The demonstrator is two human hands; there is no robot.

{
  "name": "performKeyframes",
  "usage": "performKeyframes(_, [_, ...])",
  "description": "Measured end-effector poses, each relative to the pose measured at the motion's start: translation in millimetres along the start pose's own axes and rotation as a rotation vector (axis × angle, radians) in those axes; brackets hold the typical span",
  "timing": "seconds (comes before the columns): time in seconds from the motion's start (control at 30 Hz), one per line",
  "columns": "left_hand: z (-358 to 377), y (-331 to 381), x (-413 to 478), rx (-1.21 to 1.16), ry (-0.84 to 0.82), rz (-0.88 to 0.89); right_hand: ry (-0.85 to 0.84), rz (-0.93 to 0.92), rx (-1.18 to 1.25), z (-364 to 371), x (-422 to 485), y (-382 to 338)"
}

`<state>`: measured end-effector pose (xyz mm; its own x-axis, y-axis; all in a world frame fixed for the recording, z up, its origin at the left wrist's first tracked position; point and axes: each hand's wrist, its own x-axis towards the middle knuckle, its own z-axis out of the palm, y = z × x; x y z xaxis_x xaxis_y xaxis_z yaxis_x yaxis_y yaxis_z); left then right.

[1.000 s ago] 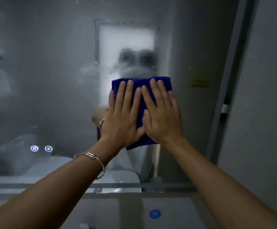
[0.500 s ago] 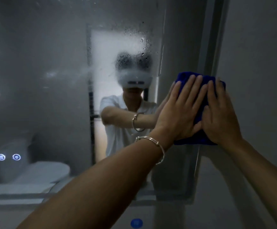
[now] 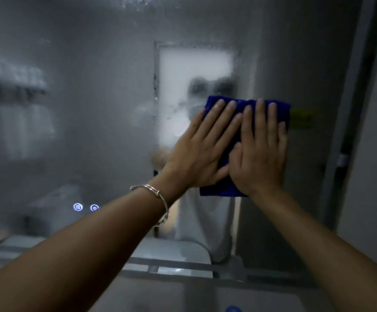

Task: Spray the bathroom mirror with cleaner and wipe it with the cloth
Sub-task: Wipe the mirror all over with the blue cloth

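Observation:
The bathroom mirror [image 3: 88, 113] fills most of the view, its glass fogged and beaded with spray drops. A folded blue cloth [image 3: 219, 190] lies flat against the glass right of centre. My left hand [image 3: 196, 154], with a silver bangle at the wrist, presses flat on the cloth's left half, fingers spread. My right hand [image 3: 259, 152] presses flat on its right half, thumb touching the left hand. Most of the cloth is hidden under both palms. No spray bottle is in view.
The mirror's right edge meets a grey frame [image 3: 349, 122] and a plain wall [image 3: 376, 176]. Two small lit touch icons [image 3: 86, 207] glow low on the glass. A shelf ledge [image 3: 178, 269] runs below the mirror, with a blue cap [image 3: 233, 309] at the bottom edge.
Both hands slid the cloth from the mirror's centre to its right edge, then back left to the misted patch right of centre. The hands stayed flat on the cloth throughout.

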<state>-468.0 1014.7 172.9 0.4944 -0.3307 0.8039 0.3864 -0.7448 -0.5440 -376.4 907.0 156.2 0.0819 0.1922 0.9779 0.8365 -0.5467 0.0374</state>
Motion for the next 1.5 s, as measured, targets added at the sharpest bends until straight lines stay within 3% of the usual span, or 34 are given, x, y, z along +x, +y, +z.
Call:
performKeyframes(0.23, [-18.5,-117.3,-94.4,0.114,-0.049,-0.076,-0.033,-0.137,0.084,33.6,18.8,-143.6])
performKeyframes(0.4, [-31.8,-194.2,-154.3,0.16,-0.129,-0.1,-0.065,-0.209,0.014,54.7,28.1,-232.4])
performKeyframes(0.87, [-49.5,-383.6,-304.5,0.076,-0.1,-0.093,-0.047,-0.202,0.032,114.3,32.3,-466.5])
performKeyframes(1.03, [-56.6,-437.9,-330.1,0.06,-0.094,-0.055,-0.044,-0.152,0.028,127.8,41.3,-523.2])
performKeyframes(1.27, [-63.5,-508.6,-392.1,0.058,-0.17,-0.187,-0.072,-0.257,0.051,151.0,53.9,-611.4])
performKeyframes(1.5, [-69.2,-490.6,-387.6,0.057,-0.188,-0.323,-0.044,-0.364,0.06,153.7,57.9,-603.5])
